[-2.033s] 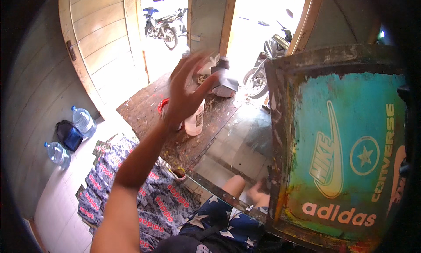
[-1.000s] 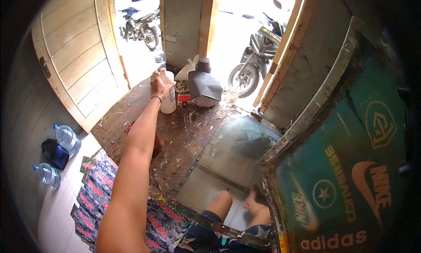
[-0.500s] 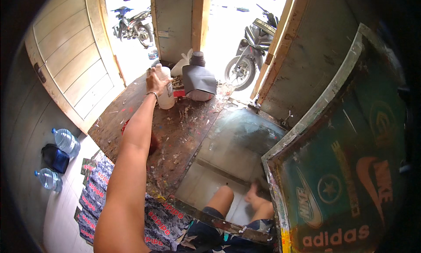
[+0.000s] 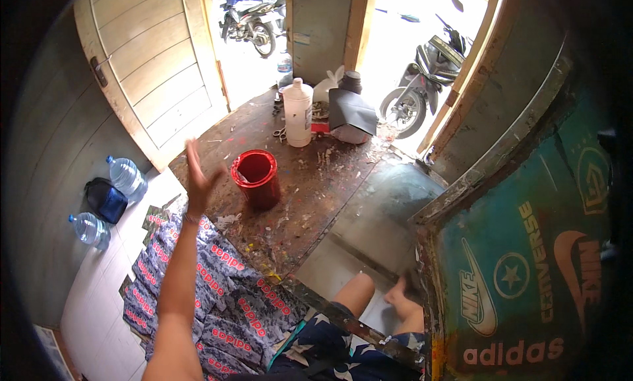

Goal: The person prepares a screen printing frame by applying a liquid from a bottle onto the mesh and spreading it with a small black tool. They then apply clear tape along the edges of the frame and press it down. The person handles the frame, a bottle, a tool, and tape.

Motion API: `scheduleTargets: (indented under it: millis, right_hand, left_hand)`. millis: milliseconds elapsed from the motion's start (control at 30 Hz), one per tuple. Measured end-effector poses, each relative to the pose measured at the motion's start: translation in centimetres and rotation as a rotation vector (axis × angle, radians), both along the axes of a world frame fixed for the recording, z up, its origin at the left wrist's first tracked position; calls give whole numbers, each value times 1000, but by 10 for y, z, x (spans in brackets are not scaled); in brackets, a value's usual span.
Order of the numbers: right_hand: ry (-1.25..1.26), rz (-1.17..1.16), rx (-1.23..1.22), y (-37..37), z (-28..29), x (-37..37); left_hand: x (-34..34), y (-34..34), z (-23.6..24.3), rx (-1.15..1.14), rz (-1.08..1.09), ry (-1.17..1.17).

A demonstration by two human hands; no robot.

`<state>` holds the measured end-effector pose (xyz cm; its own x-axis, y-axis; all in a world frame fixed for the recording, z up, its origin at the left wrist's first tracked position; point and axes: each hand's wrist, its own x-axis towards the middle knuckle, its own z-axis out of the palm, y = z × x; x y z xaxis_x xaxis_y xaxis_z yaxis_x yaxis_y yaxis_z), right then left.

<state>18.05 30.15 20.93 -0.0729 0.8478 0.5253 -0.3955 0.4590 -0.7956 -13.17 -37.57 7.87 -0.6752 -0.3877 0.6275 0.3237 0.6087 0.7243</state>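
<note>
My left hand [image 4: 200, 180] hovers over the left side of the paint-stained table [image 4: 310, 190], fingers stretched and thumb apart, holding nothing. Just right of it stands a red tub [image 4: 262, 195] with an open top and red-smeared rim; what lies deep inside is hard to make out. Farther back a whitish plastic bottle [image 4: 299, 117] stands upright, a pair of scissors [image 4: 279, 135] beside its base. Below my left hand lie overlapping grey-patterned fabric pieces [image 4: 224, 295] with red lettering. My right hand is out of the picture.
A large framed printing screen [image 4: 521, 282] leans at the right. At the table's back are a dark-capped container [image 4: 351, 82] and a dark sheet [image 4: 353, 112]. Water jugs [image 4: 127, 176] and a dark blue bag [image 4: 107, 201] sit by the left wall. Motorbikes [image 4: 422, 84] stand outside.
My left hand has let go of the whitish bottle, which stands on the table, and has drawn back toward me beside the red tub. The view has swung left.
</note>
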Motion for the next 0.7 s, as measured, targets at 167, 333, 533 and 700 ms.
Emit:
scheduleTargets:
  millis: [167, 333, 533, 700]
  right_hand:
    - [-52, 46, -41, -14, 2, -21]
    - [-97, 117, -130, -43, 6, -45]
    - [-36, 225, -347, -79, -6, -55]
    - [-16, 411, -527, -80, -33, -67]
  left_hand:
    - [7, 69, -126, -143, 114, -124]
    - [-44, 69, -131, 87, 231, -112]
    - [-90, 14, -118, 53, 214, -146]
    - [-47, 61, -92, -122, 451, 22]
